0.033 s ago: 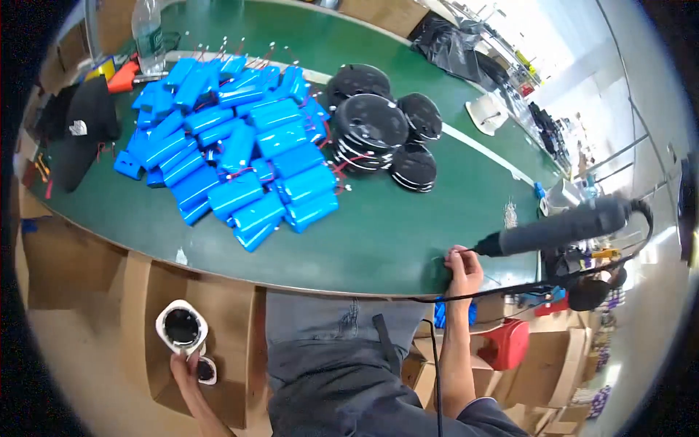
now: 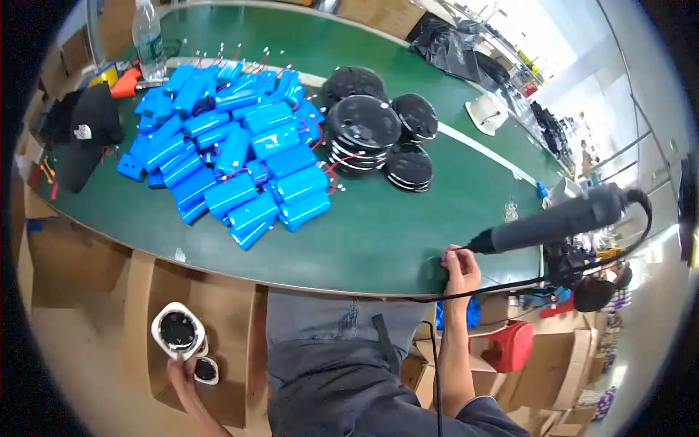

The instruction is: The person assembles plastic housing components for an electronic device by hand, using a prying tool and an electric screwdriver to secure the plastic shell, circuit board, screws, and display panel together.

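My left hand point(image 2: 182, 375) grips the lower edge of a white, rounded-square housing point(image 2: 158, 329) with a black round centre. It is held over an open cardboard box point(image 2: 226, 320) below the table edge. A second, smaller-looking white and black housing point(image 2: 207, 370) is in the box beside my fingers. My right hand point(image 2: 463, 269) is at the table's front edge, its fingertips pinched at the thin bit of a dark grey corded electric screwdriver point(image 2: 546, 223). The screwdriver slants up to the right. Whether a small part is also between those fingertips is hidden.
A pile of blue wrapped battery packs point(image 2: 233, 149) with red leads covers the green table's point(image 2: 364, 240) left half. Stacked black discs point(image 2: 364, 120) stand beside it. A white housing point(image 2: 486, 113) and small loose pieces point(image 2: 511, 211) lie to the right. The black cord point(image 2: 502, 290) crosses my right wrist.
The view has shifted slightly. The housing in my left hand is tilted a little differently. My right hand stays at the screwdriver's bit.
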Motion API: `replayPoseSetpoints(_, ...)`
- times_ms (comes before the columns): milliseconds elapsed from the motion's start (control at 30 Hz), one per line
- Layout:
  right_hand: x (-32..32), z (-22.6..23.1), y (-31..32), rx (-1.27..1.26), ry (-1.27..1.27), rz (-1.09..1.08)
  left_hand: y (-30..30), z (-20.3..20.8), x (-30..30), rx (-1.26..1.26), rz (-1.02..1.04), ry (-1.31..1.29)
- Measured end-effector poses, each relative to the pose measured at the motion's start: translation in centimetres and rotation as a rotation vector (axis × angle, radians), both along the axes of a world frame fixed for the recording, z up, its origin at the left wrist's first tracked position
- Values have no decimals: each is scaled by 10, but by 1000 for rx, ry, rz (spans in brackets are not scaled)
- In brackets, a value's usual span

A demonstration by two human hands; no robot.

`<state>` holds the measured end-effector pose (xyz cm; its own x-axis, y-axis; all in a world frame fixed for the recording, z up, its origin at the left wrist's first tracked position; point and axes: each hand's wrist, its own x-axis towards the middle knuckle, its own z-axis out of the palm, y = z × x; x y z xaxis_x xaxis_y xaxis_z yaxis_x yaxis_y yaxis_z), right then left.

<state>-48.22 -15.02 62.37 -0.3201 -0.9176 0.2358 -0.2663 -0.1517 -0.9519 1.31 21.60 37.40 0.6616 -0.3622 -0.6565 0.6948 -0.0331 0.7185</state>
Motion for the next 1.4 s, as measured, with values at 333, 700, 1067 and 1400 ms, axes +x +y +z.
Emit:
replayPoseSetpoints(333, -6, 5, 5, -63, -117, 183, 2, 328, -45, -139, 67, -632)
replayPoseSetpoints(700, -49, 3, 32, -129, -481, 347, -392, 440, -68, -754, -807, -554)
replayPoseSetpoints(1067, -169, 4, 114, -112, -559, -20, -575, 379, -304, -547, -1506, -287)
replayPoseSetpoints(1400, -164, -66, 139, 149, -636, -70, -470, 361, -343, -258, -1874, -127)
